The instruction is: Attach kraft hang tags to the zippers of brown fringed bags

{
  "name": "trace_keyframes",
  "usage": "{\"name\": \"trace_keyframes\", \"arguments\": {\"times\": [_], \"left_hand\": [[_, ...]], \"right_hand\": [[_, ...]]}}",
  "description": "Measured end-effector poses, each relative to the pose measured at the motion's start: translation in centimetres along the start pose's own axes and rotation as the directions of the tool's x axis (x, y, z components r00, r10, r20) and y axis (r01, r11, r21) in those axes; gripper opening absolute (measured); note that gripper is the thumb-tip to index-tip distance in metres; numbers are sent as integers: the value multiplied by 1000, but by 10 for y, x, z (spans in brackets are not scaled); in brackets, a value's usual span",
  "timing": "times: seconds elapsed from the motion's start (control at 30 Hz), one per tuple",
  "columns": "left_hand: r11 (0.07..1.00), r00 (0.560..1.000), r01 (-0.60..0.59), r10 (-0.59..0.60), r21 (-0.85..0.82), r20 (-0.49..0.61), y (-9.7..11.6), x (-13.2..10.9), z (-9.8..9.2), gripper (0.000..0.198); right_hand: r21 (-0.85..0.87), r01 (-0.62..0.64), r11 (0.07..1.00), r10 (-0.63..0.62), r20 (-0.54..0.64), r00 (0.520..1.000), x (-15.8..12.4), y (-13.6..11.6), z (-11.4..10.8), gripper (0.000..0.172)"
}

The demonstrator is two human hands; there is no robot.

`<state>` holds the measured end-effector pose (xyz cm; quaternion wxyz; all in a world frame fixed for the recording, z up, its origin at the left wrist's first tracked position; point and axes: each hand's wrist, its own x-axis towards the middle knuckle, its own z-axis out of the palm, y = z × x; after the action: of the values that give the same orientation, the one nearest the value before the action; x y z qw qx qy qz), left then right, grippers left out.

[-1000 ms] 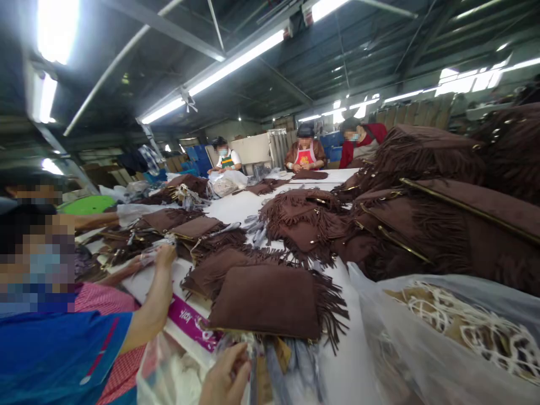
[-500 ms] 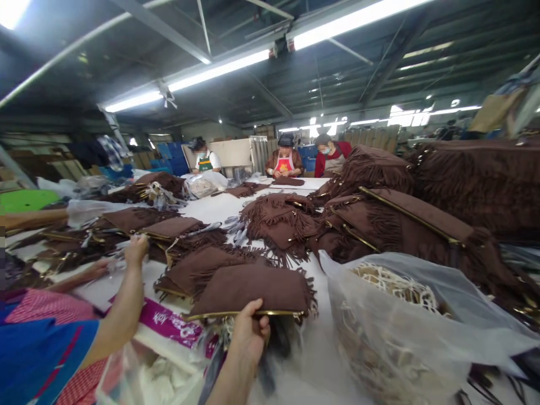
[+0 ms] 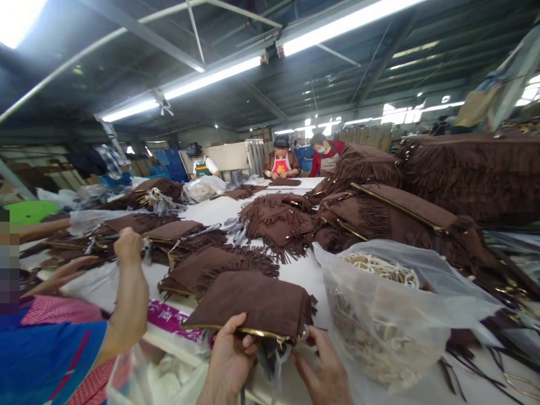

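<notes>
A brown zip pouch [image 3: 257, 301] with a gold zip along its near edge lies tilted in front of me. My left hand [image 3: 234, 354] grips that edge, thumb on top and fingers curled beneath. At the pouch's right corner, by the metal fittings, is my right hand [image 3: 323, 363], its fingers bent around the corner. Pale strips hang below the zip, partly hidden by the hands. Just behind it lies another brown fringed bag [image 3: 211, 267].
To the right stands a clear plastic bag [image 3: 379, 315] of cream cords. Brown fringed bags [image 3: 464, 174] are piled behind it. A co-worker's arm [image 3: 130, 292] reaches in from the left, near a purple printed strip [image 3: 169, 318]. Several people work across the white table [image 3: 202, 211].
My right hand has come into view and reached the pouch's right corner. The pouch has turned slightly, its right end nearer me. The co-worker's hand has shifted slightly left.
</notes>
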<state>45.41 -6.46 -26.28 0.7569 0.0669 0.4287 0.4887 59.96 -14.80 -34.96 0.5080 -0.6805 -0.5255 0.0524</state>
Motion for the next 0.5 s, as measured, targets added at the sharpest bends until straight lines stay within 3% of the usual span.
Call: {"name": "trace_keyframes", "arguments": {"times": [0.07,0.13,0.27,0.33,0.4,0.5], "left_hand": [[1000,1000,24,-24,-16,11,1,-1,-2,29],[999,999,32,-31,-31,14,1,-1,-3,30],[999,996,-48,48,-4,80,-2,-1,-4,23],[987,979,-144,133,65,156,-1,-2,-3,15],[956,948,-236,187,174,256,5,-4,-1,15],[887,898,-342,211,310,386,19,-2,7,26]], "right_hand": [[29,-139,990,139,3,990,7,-1,9,36],[53,-169,984,170,-7,985,11,4,15,37],[47,70,996,-66,-86,994,18,15,16,31],[18,206,978,-203,-109,973,22,14,6,30],[46,261,964,-257,-79,963,25,7,-13,30],[106,115,988,-121,46,992,24,-8,-47,26]]}}
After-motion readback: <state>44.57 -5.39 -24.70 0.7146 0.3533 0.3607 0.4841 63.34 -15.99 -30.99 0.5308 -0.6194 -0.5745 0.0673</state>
